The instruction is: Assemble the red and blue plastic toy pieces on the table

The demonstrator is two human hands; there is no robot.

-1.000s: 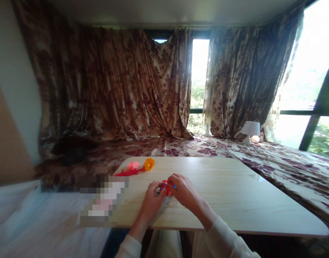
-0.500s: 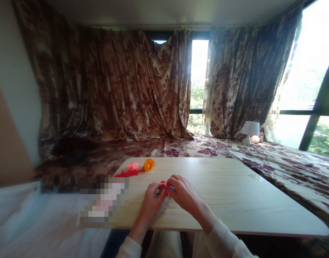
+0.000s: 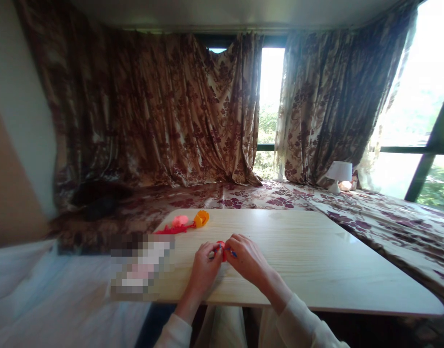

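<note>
Both hands meet over the pale wooden table [image 3: 316, 270] near its front edge. My left hand [image 3: 204, 268] and my right hand [image 3: 248, 258] pinch a small red and blue object [image 3: 222, 250] between their fingertips; most of it is hidden by the fingers. Both hands have fingers curled round it. Further back on the table's left lie a pink piece [image 3: 179, 221], an orange ruffled piece [image 3: 201, 218] and a red strip [image 3: 171, 230].
A blurred patch [image 3: 142, 270] covers the table's front left corner. Patterned fabric [image 3: 370, 212] drapes the bench behind and to the right. A small white lamp [image 3: 338, 174] stands by the window. Heavy curtains [image 3: 152, 111] hang behind.
The hands stay together on the small object, with only slight finger shifts. The camera has tilted a little.
</note>
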